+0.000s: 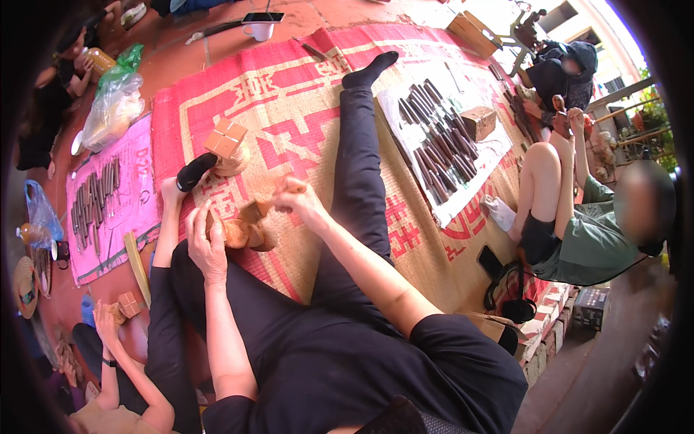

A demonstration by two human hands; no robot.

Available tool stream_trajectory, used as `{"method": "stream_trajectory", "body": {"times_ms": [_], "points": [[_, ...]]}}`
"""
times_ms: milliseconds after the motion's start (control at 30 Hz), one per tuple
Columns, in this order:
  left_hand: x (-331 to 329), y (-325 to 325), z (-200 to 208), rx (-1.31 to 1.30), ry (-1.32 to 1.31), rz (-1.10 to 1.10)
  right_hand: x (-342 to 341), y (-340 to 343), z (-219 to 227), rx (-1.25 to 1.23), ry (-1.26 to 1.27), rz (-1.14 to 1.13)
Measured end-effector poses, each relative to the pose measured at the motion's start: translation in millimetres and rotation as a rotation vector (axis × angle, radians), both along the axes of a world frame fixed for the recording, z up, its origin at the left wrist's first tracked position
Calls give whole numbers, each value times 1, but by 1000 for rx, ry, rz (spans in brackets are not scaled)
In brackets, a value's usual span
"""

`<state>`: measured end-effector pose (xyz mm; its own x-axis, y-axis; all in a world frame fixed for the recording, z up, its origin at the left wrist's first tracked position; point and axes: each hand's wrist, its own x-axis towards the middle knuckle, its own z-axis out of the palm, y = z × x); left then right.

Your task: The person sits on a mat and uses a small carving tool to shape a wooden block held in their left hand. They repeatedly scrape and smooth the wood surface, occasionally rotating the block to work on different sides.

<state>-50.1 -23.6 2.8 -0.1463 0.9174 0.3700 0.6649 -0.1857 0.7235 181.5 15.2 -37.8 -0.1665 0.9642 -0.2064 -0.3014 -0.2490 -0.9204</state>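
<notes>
Over my lap, my left hand (207,249) is wrapped round the left side of a light-brown, rounded wooden piece (235,233). Whether a slim tool is also in its fingers is hidden. My right hand (303,205) grips the short handle of a small wooden mallet, whose dark block-shaped head (253,211) is just above the wooden piece. A round wooden form (264,239) shows beside and below the piece. Beyond my left foot, a squarish wooden block (225,137) with lines across its top rests on a round wooden base (233,165).
Several dark-handled carving tools (437,141) lie on a white cloth (470,184), with a brown block (478,123) beside them. More tools (94,199) lie on a pink sheet (130,155). A person (596,231) sits at the right; another's arms (134,369) work at lower left.
</notes>
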Motion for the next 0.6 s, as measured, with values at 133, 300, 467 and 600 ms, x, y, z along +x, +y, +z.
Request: {"method": "stream_trajectory", "body": {"times_ms": [133, 300, 467, 600], "points": [[0, -1, 1, 3, -8, -3, 20, 0, -16, 0, -456, -180], [-3, -1, -2, -11, -19, 28, 4, -9, 16, 2, -122, -85], [-1, 0, 1, 11, -1, 7, 21, -13, -10, 109, -423, -218], [-4, -1, -4, 14, 6, 36, 17, -21, 7, 38, -186, -100]]}}
